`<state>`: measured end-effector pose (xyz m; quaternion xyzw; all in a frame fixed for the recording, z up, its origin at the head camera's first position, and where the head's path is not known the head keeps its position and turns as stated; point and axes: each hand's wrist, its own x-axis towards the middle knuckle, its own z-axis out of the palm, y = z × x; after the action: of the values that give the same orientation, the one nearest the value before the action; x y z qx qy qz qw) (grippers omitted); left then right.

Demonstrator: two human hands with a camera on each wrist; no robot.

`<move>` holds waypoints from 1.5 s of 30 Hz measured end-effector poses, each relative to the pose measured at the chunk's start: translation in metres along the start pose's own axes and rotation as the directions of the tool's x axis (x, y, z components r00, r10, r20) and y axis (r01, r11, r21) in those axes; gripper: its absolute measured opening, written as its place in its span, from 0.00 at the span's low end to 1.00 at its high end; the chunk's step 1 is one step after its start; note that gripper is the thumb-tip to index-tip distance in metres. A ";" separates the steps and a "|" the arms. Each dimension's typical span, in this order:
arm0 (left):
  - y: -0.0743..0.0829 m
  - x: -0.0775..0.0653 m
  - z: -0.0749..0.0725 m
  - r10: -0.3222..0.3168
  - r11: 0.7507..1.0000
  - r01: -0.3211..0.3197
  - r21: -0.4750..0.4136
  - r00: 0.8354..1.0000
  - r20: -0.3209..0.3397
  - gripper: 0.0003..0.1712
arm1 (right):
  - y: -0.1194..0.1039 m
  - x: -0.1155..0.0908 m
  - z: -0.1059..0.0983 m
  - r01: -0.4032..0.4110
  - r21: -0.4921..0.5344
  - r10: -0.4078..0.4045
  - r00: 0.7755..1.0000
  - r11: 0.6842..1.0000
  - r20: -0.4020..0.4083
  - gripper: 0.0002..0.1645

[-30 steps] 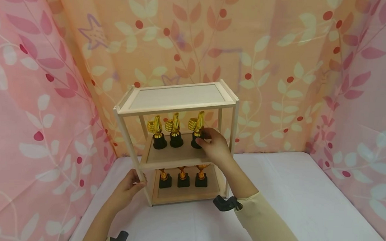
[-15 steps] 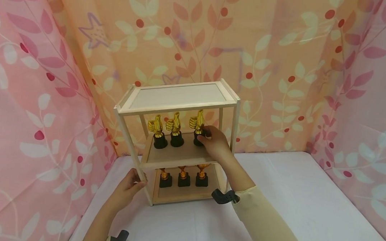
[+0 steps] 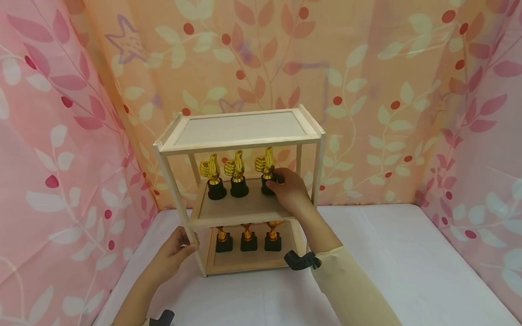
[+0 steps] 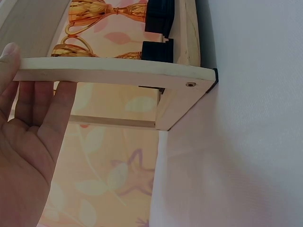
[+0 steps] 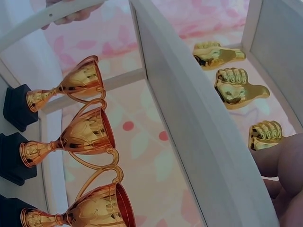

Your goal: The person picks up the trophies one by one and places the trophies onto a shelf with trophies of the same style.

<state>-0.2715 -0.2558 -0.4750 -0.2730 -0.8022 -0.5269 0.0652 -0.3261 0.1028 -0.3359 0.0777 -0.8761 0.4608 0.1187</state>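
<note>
A pale wooden three-tier shelf [image 3: 236,219] stands on the white-covered table. On its middle tier my right hand [image 3: 291,191] pinches the black base of the rightmost gold thumbs-up trophy [image 3: 267,164], which is upright. Two more thumbs-up trophies, a middle one [image 3: 238,174] and a left one [image 3: 215,178], stand to its left. Lower down, my left hand [image 3: 174,254] grips the shelf's front left post; in the left wrist view the thumb and fingers [image 4: 60,106] lie on either side of that post [image 4: 118,71].
Three gold cup trophies on black bases, one of them the middle cup [image 5: 90,135], stand on the bottom tier. The flat top panel [image 3: 240,129] roofs the middle tier. Floral curtains [image 3: 378,90] enclose the back and sides. White table [image 3: 392,266] extends to the right.
My right hand and the rightmost thumbs-up trophy have shifted slightly back on the middle tier. My left hand keeps its grip on the post.
</note>
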 end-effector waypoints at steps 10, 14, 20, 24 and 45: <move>0.002 -0.001 -0.002 -0.012 1.000 0.012 0.009 1.000 0.000 0.15 | -0.002 0.001 -0.001 0.012 0.000 -0.012 0.999 1.000 0.030 0.29; 0.004 -0.001 -0.003 -0.020 1.000 0.020 0.008 1.000 -0.005 0.15 | -0.003 0.002 -0.001 0.021 0.000 -0.021 0.999 1.000 0.038 0.28; 0.003 0.000 -0.004 -0.007 1.000 0.007 0.009 1.000 -0.007 0.15 | -0.003 0.005 -0.002 0.022 0.021 -0.023 0.999 1.000 0.048 0.29; 0.002 0.000 -0.005 0.001 1.000 -0.001 0.011 1.000 -0.006 0.15 | -0.002 0.007 -0.001 0.011 0.034 -0.014 0.998 0.999 0.060 0.29; -0.005 -0.001 0.000 -0.009 1.000 0.009 -0.007 1.000 -0.013 0.15 | 0.002 -0.013 -0.003 0.002 0.079 -0.003 1.000 0.997 0.008 0.32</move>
<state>-0.2730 -0.2575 -0.4794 -0.2661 -0.8013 -0.5316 0.0672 -0.3138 0.1069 -0.3394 0.0855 -0.8575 0.4947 0.1124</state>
